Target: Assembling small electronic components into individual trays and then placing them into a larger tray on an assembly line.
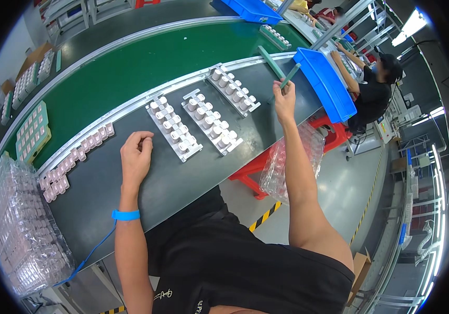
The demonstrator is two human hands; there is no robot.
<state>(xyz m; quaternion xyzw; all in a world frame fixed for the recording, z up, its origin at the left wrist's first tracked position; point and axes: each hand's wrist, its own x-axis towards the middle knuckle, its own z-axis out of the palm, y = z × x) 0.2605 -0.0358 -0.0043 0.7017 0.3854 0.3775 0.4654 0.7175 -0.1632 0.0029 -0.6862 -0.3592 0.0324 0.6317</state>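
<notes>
My right hand (pixel 285 100) is closed around a slim green bar (pixel 291 75), which sticks up from the fingers at a slant. Just beyond it, a second green bar (pixel 271 62) lies on the dark bench. My left hand (pixel 136 156) hangs over the bench with its fingers curled in and nothing showing in them. To its right are three metal racks set with white, cup-like parts: a near-left rack (pixel 174 127), a middle rack (pixel 211 123) and a far-right rack (pixel 233 90). Left of that hand runs a row of small pinkish-white pieces (pixel 78 153).
Clear plastic trays (pixel 25 230) are stacked at the bench's left end. A green conveyor belt (pixel 130 60) runs behind, carrying a pale green tray (pixel 32 132). A blue bin (pixel 325 83) stands at the right, above a red stool (pixel 334 133). A co-worker (pixel 376 86) sits beyond.
</notes>
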